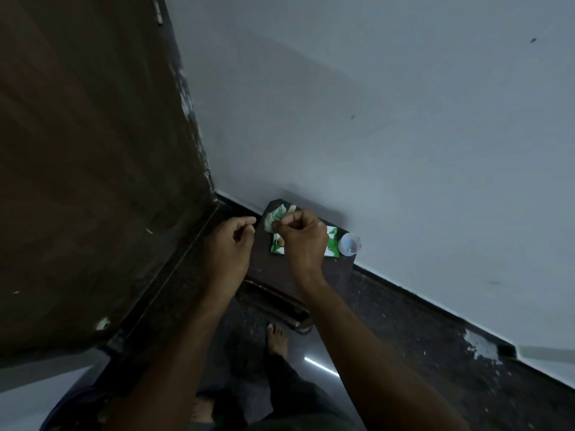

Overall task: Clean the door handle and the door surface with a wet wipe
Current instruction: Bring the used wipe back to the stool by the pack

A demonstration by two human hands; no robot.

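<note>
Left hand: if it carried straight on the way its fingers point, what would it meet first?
The left hand points right, toward the crumpled wipe pinched in the right hand. That wipe would likely come first; the gap looks free, though depth is hard to judge from this one view.

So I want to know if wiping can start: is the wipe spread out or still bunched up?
Bunched up. The wet wipe is a crumpled wad pinched in the right hand, above the green packet.
</note>
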